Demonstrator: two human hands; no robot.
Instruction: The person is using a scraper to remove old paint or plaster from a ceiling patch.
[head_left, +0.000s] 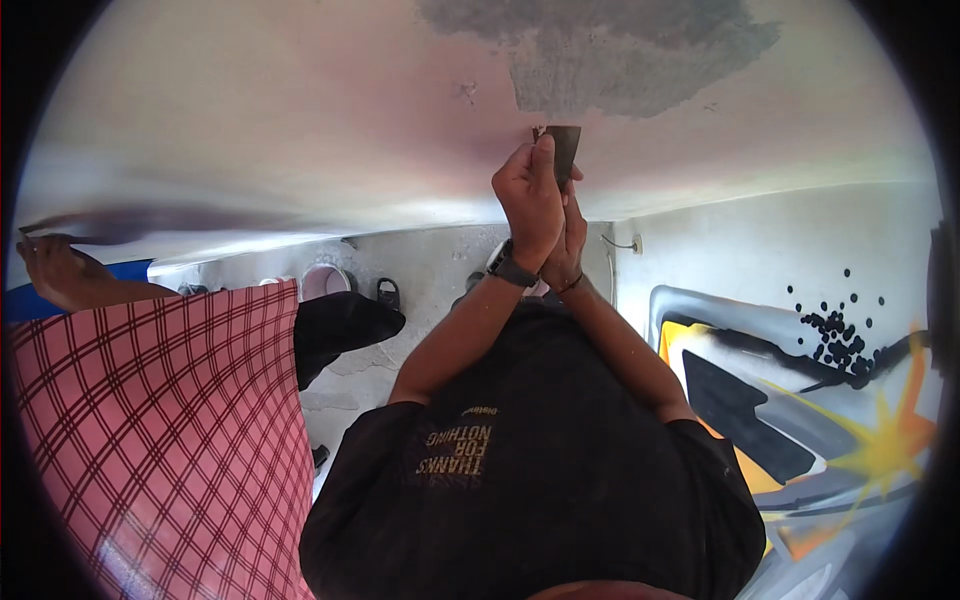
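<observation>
A scraper with a flat, dark, flared blade [566,150] is pressed edge-first to the pale wall [330,110], just below a bare grey patch [620,60]. My left hand [530,195], with a dark watch at the wrist, is closed on it, its thumb lying along the blade. Close behind and to the right, my right hand [572,235] is closed around the same tool; my left hand partly covers it. The handle is hidden between both hands. Small pale crumbs sit at the blade's left corner.
At the left, a co-worker in a pink checked shirt [170,430] reaches a hand [60,275] to the same wall with a thin tool. On the floor are a bucket [327,281] and a black sandal [388,293]. A painted side wall [800,400] stands at the right.
</observation>
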